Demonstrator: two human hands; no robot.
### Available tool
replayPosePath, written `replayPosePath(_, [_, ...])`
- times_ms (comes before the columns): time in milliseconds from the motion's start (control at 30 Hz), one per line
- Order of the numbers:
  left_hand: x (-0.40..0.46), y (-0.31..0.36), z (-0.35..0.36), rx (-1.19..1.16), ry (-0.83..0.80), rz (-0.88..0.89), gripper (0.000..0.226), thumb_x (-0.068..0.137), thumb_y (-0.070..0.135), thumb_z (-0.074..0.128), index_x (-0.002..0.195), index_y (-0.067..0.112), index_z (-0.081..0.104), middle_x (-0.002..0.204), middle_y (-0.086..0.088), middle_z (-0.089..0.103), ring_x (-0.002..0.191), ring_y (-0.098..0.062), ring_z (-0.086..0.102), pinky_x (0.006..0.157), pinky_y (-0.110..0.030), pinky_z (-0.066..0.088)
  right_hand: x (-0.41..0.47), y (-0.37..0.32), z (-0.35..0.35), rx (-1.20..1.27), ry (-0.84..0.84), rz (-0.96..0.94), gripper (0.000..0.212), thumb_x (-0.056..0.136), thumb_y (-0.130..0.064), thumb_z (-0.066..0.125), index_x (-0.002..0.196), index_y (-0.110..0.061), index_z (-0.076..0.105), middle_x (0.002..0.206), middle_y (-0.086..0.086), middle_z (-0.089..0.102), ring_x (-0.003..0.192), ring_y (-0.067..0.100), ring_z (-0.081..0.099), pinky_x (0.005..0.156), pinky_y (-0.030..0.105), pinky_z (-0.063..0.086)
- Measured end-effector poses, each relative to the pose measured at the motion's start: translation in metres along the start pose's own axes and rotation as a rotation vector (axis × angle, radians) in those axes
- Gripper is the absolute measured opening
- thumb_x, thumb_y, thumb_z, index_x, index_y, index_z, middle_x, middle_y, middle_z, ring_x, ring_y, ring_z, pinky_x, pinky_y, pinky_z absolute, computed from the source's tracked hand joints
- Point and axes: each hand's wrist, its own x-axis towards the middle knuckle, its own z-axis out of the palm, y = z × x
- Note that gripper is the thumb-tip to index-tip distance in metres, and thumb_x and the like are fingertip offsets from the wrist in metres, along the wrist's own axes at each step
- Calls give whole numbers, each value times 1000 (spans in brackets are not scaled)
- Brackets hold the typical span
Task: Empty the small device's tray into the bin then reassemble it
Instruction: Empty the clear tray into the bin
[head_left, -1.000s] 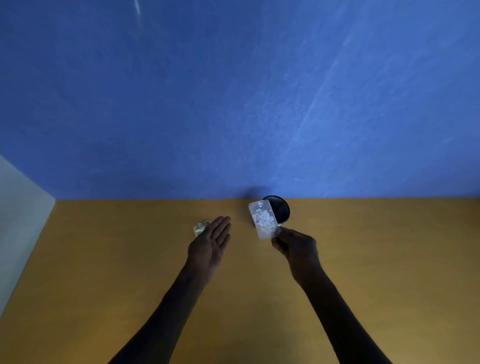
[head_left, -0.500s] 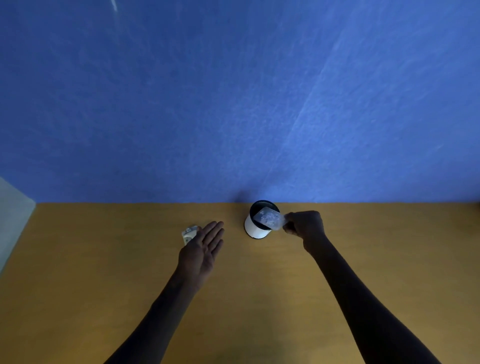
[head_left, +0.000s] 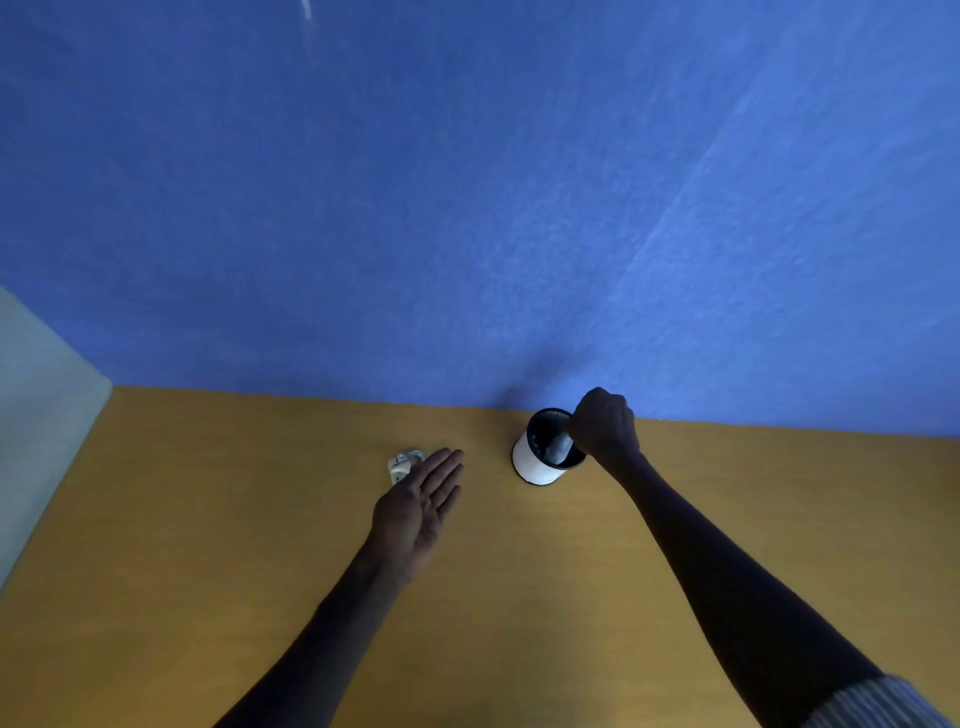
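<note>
A small white bin (head_left: 535, 466) with a black inside stands on the wooden table near the blue wall. My right hand (head_left: 605, 428) is over its right rim, shut on a clear plastic tray (head_left: 560, 445) that is tipped down into the bin's mouth, mostly hidden by the fingers. The small pale device (head_left: 401, 464) lies on the table to the left of the bin. My left hand (head_left: 418, 506) hovers flat, palm up and fingers apart, just right of the device and holding nothing.
The yellow-brown table (head_left: 208, 545) runs up to a blue wall (head_left: 467, 208) at the back. A pale wall or panel (head_left: 36, 415) borders the table's left edge.
My right hand carried the tray from in front of the bin to above it and tipped it into the opening. My left hand stayed by the device.
</note>
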Motion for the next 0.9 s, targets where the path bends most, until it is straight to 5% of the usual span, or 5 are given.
replayPosePath(567, [-1,-7,1,-22,-18,-45,46,106,33,30,133,2,52,136,-13,60,130,-23,52,105,-34,40,-16,-28,-9,-193,121,-128,19,88,7,43,75,-5,46,64,9,48,61,24,50,42,25,23])
replayPosePath(900, [1,-12,7,-16,-33,-62,46,105,34,31,129,4,55,137,-13,60,130,-22,52,104,-33,41,-27,-15,-24,-1,175,-42,37,73,12,48,54,-13,27,48,1,34,42,13,28,42,24,22])
